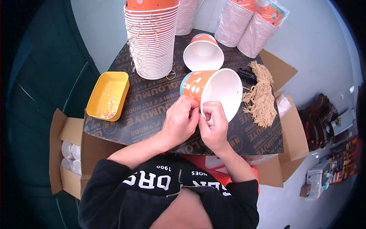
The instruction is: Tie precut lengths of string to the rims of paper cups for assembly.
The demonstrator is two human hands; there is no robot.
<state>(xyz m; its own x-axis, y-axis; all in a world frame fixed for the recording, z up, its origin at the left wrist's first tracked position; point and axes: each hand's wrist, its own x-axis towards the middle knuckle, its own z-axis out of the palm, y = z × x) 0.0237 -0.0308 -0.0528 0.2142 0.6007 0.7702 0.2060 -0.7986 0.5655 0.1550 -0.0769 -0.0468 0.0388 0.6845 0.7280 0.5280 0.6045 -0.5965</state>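
Nearest is the person's black zip-up top (114, 206), lettered in white, with bare forearms reaching from its sleeves over a dark, printed desk (148, 122). Both hands meet at one orange-and-white paper bucket (225, 91), tipped near the middle of the desk with its white mouth turned toward the right. The right hand (214, 128) has its grip clamped on the lower near part of the rim. The left hand (179, 120) bunches its fingers against the outer wall, just beside the right; whether that grip is clamped on anything I can't tell.

Just behind lies a second bucket (204, 55), its mouth facing the person. Farther left, a tall stack of nested buckets (152, 45) has tan strands dangling down its side. A yellow tray (121, 91) with small white and reddish bits in it sits at the left edge. On the right, a bundle of tan strings (261, 95) lies beside a black object (247, 75), too hidden to name.
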